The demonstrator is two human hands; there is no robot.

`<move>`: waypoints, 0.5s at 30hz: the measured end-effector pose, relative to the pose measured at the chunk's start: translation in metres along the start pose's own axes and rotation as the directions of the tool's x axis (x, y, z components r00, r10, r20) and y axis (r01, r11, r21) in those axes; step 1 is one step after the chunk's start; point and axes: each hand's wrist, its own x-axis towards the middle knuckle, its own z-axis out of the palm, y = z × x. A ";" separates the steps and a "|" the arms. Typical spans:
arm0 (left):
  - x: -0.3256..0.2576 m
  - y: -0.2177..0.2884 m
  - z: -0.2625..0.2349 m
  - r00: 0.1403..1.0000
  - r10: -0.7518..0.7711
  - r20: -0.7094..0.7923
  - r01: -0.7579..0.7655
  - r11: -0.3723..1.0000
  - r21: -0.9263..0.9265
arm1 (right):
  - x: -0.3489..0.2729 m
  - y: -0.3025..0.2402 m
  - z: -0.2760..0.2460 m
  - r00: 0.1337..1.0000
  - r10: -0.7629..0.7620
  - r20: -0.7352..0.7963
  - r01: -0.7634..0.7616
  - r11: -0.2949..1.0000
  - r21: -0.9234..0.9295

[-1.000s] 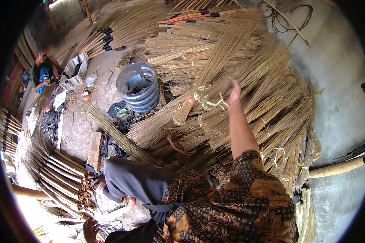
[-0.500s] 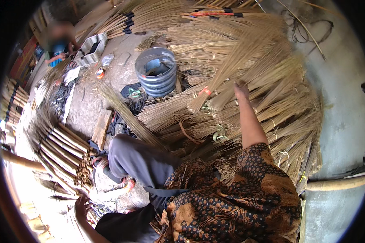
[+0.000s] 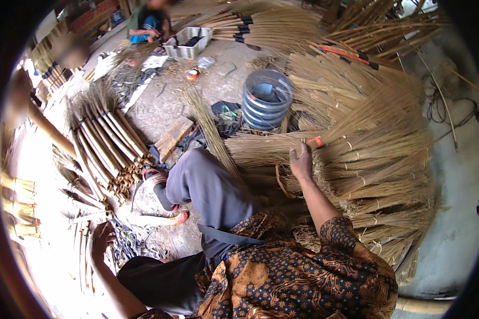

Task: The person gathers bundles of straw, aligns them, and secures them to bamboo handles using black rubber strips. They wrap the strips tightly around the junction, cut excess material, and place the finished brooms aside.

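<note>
My right hand [image 3: 302, 161] is closed around the butt end of a dry grass-fibre bundle, just beside its orange-red tie [image 3: 315, 142]. The bundle's fibres [image 3: 378, 119] fan out to the right over a large heap of similar tied bundles [image 3: 380, 183]. My left hand [image 3: 102, 238] hangs low on the left with its fingers apart and nothing visible in them. It is close to a tangle of dark strips [image 3: 138, 242] and below a stack of brooms with bamboo handles [image 3: 109, 146].
A ribbed grey bucket [image 3: 266, 101] stands beyond my knee, with a wooden block [image 3: 174, 139] nearer. Further off, a person [image 3: 149, 24] sits by a white crate [image 3: 189, 43]. A grey wall [image 3: 455, 212] borders the heap, and bamboo poles [image 3: 383, 34] lie behind it.
The view has shifted left. My right hand has drawn back toward me and now grips the orange-tied bundle, which has swung flatter. My left hand has come further into view.
</note>
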 end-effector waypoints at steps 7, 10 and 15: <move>-0.056 -0.045 -0.015 0.995 -0.038 -0.095 0.019 0.981 -0.195 | -0.007 -0.127 0.024 0.887 -0.279 0.368 0.144 0.924 0.353; -0.078 -0.058 -0.016 0.992 -0.049 -0.116 0.014 0.959 -0.282 | -0.001 -0.175 0.030 0.819 -0.401 0.410 0.181 0.859 0.479; -0.107 -0.071 -0.014 0.987 -0.079 -0.140 0.022 0.929 -0.369 | -0.012 -0.222 0.039 0.703 -0.582 0.410 0.274 0.753 0.599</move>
